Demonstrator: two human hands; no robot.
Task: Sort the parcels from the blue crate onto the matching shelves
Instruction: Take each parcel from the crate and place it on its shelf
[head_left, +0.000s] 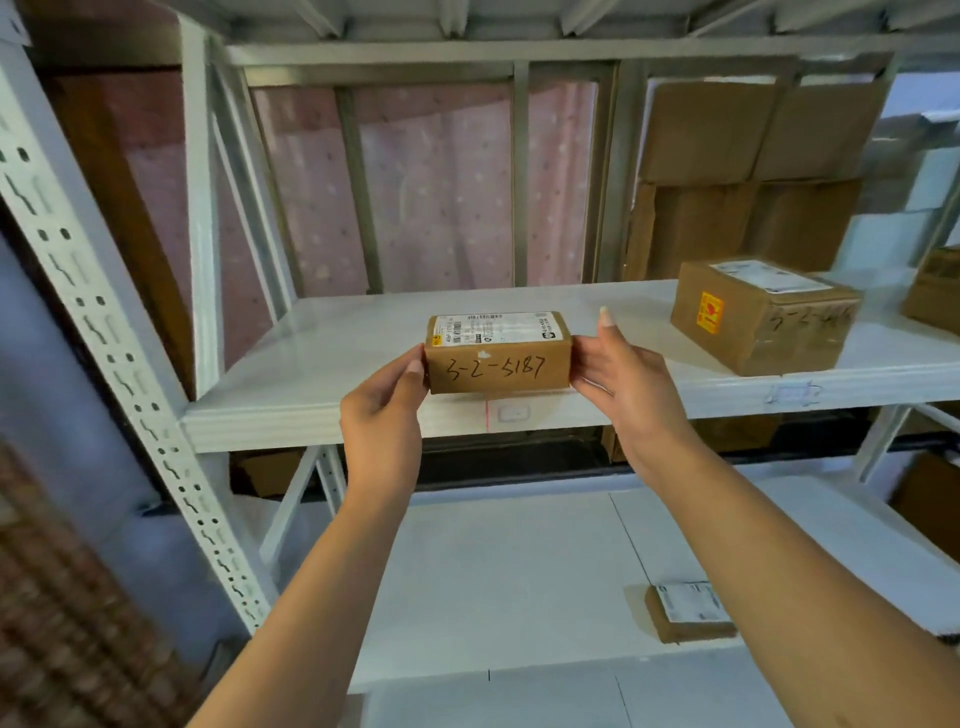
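Though set at the shelf (311, 364) edge, parcel (497, 353) between both pinching hands (382, 402).

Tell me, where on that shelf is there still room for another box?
Left of the small box in both hands, up to the white post, and between it and the bigger box. The right end is crowded.

A white metal rack (130, 364) with perforated posts stands before a window (431, 182) covered by a pink dotted curtain (447, 208) (daylight glows through it). Flattened cardboard (748, 176) leans behind the rack's right part.
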